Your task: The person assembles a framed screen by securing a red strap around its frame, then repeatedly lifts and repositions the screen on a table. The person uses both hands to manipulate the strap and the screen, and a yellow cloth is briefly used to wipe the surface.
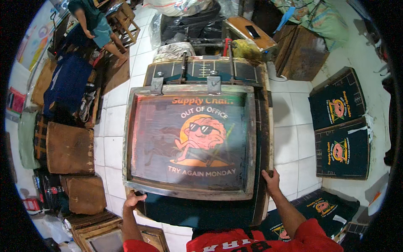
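Observation:
A screen-printing frame [189,193] rests over a dark green cloth [197,212] on a printing board [270,134]. Through its mesh shows a colourful cartoon print with a pink lounging figure. Two metal hinge clamps [214,85] hold the frame's far edge. My left hand [133,199] grips the board's near left edge, thumb on top beside the frame's corner. On the right edge, my right hand [271,181] is closed in the same way, thumb up. The fingers beneath the board are mostly hidden on both sides.
Boards carrying dark printed cloth [342,153] lean at the right. Brown boards [70,147] and stacked frames [98,237] stand left. Wrapped bags [184,25] and a phone [252,31] on a wooden panel lie at the back. Another person [98,29] is far left.

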A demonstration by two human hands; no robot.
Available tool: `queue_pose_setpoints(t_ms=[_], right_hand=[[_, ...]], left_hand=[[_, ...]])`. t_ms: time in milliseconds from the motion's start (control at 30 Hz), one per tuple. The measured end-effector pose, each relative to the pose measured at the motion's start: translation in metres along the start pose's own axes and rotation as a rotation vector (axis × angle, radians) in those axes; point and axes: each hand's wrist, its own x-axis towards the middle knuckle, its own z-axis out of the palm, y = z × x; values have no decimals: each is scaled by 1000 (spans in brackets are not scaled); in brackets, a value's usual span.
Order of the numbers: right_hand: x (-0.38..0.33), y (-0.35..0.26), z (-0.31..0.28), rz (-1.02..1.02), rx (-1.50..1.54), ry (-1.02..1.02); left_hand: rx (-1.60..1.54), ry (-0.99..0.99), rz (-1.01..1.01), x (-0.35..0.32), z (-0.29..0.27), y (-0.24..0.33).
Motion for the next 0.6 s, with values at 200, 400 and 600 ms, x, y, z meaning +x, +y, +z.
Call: queue_pose_setpoints(t_ms=[200, 400, 600], right_hand=[[-3, -8, -1, -60, -247, 18], [-1, -11, -4, 72, -16, -104], [152, -72, -38, 68, 33, -58]], left_hand=[[75, 7, 175, -9, 11, 19], [709, 736, 319, -56, 74, 27], [831, 1258, 857, -101, 274, 47]])
